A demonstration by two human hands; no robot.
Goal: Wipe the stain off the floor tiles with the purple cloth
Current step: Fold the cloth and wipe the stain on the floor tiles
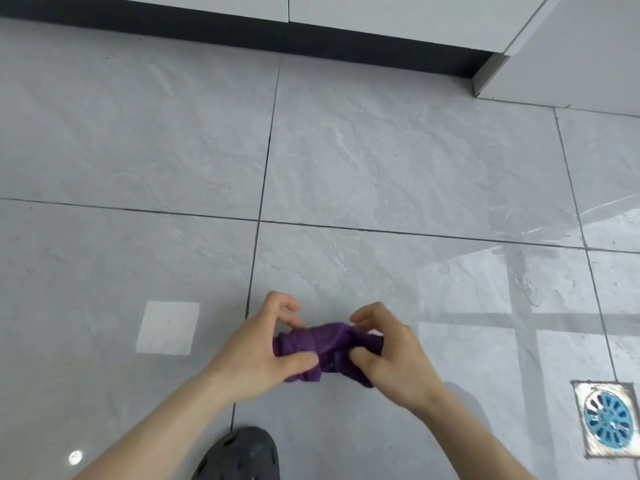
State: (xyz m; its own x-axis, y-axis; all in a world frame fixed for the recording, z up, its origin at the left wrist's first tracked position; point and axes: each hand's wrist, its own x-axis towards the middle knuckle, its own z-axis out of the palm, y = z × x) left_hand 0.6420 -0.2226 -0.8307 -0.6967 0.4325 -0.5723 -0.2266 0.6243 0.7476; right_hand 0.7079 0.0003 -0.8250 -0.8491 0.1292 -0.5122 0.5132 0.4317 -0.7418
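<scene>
The purple cloth (329,348) is bunched into a tight roll above the grey floor tiles (381,161), low in the middle of the view. My left hand (263,348) grips its left end with thumb and fingers. My right hand (388,355) grips its right end. Both hands hold it between them, off the floor. No distinct stain shows on the tiles; a wet, streaky patch (533,285) lies to the right.
A square metal floor drain (607,417) with a blue grate sits at the lower right. My dark perforated shoe (242,455) is at the bottom centre. White cabinets with a dark plinth (311,36) run along the far edge. A cabinet corner (485,74) juts out at upper right.
</scene>
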